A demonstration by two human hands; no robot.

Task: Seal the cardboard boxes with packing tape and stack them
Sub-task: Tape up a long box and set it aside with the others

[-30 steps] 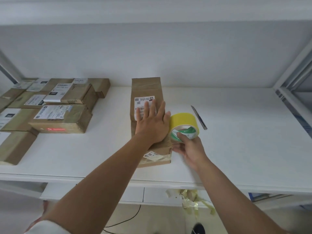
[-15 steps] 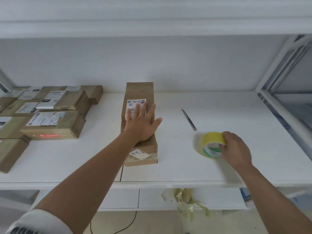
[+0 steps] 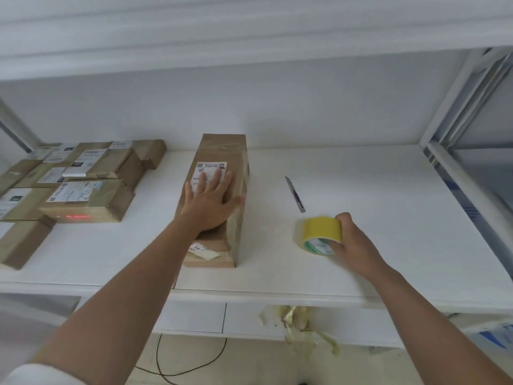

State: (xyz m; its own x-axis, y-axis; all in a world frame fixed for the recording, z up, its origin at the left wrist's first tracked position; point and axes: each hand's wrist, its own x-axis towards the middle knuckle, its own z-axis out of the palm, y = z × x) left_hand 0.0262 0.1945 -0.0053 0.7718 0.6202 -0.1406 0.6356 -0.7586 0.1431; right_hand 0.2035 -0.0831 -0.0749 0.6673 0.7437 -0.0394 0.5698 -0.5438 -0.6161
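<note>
Tape shows in glossy strips along the top and near end of the long cardboard box [image 3: 219,190] lying lengthwise in the middle of the white shelf [image 3: 361,259], so this one looks sealed or very nearly so, though whether every seam is covered cannot be told from here. The left hand [image 3: 209,202] lies flat on the box's top with fingers spread, palm down, partly over the shipping label [image 3: 212,169]; it grips nothing, only presses. The right hand [image 3: 348,241] is curled around the yellow tape roll [image 3: 322,234], thumb side on the outer face and fingertips tucked into the core, the roll at or just above the shelf well to the right of the box; no strand of tape can be seen running from roll to box. A slim utility knife [image 3: 295,194] lies loose on the shelf between the box and the roll, nearer the roll. At far left a group of labelled boxes [image 3: 83,187] sits partly piled, some on top of others, which reads as work already stacked. What seems left for this box is to carry it over and set it on that pile; whether more unsealed boxes wait outside the frame cannot be told. Crumpled scraps of used tape [image 3: 298,322] hang from the shelf's front edge below
</note>
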